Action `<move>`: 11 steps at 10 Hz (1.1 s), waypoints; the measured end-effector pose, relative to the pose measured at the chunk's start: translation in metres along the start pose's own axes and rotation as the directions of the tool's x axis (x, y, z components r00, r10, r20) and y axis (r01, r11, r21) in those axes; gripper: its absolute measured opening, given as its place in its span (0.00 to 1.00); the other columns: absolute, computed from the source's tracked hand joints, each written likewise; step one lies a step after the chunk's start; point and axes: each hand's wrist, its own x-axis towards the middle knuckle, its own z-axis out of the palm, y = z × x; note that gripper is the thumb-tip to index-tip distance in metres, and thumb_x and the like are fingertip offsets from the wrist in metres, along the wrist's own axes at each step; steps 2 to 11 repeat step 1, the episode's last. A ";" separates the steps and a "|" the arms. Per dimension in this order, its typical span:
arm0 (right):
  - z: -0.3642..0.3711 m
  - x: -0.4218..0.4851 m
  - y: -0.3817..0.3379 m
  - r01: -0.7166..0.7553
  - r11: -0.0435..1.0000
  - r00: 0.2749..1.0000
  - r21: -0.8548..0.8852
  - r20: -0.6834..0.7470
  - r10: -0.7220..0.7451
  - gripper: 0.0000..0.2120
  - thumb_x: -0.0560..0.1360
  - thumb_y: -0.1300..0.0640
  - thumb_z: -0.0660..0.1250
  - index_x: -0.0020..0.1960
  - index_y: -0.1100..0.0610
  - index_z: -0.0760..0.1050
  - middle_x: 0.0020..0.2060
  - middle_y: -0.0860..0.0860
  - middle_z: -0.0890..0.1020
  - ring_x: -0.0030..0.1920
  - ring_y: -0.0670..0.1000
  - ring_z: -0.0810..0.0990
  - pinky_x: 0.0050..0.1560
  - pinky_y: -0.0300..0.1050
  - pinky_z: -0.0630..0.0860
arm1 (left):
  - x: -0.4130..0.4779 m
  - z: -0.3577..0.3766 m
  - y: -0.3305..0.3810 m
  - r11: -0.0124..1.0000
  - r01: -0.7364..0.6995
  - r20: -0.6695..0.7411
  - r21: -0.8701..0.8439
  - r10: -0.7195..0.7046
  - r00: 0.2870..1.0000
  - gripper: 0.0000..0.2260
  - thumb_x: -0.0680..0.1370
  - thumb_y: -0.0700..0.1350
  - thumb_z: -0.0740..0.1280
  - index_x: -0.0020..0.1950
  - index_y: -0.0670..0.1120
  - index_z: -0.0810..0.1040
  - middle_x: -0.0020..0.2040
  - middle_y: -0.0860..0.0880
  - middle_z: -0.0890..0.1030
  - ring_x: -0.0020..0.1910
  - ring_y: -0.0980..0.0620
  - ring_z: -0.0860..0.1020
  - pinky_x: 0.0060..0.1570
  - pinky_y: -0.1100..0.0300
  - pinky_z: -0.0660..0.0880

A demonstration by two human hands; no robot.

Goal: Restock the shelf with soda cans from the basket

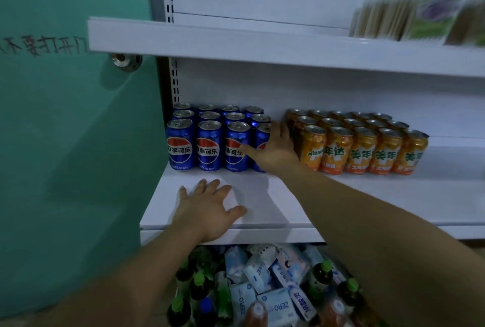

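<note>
— What's nearest?
— Both bare forearms. Under them is a heap of green-capped bottles (199, 284) and pale blue packs (278, 305), below the front edge of the shelf (341, 195).
— And the left hand?
— The left hand (210, 211) lies palm down on the bare front of the shelf, fingers straight and spread, holding nothing. It sits in front of the blue cans (208, 140), apart from them.
— The right one?
— The right hand (279, 149) reaches further in and grips a can (259, 137), the right-end one in the front blue row. The thumb lies across its front and reaches the label of the next can to the left. The fingers run up its right side, in the gap between blue and orange.
— Is that can standing?
— Upright on the shelf, in line with its row, tight beside its neighbour.
— How are the cans set out?
— Blue ones stand four across and three deep at the left end. The orange cans (362, 148) stand five across and three deep, just right of the hand.
— Behind all that?
— An upper shelf (262, 45) with blurred packets (420, 11) at its right, and on the left a green door (65, 143) with a metal knob (126, 60)
</note>
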 end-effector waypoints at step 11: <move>-0.022 -0.027 0.011 0.082 0.995 0.996 -0.055 0.021 -0.081 0.42 0.71 0.33 0.66 0.77 0.50 0.53 0.75 0.54 0.61 0.74 0.57 0.60 0.72 0.55 0.62 | -0.005 -0.006 -0.001 1.000 -0.005 0.047 -0.028 0.006 0.999 0.34 0.76 0.70 0.48 0.78 0.57 0.49 0.80 0.53 0.46 0.78 0.49 0.44 0.73 0.38 0.41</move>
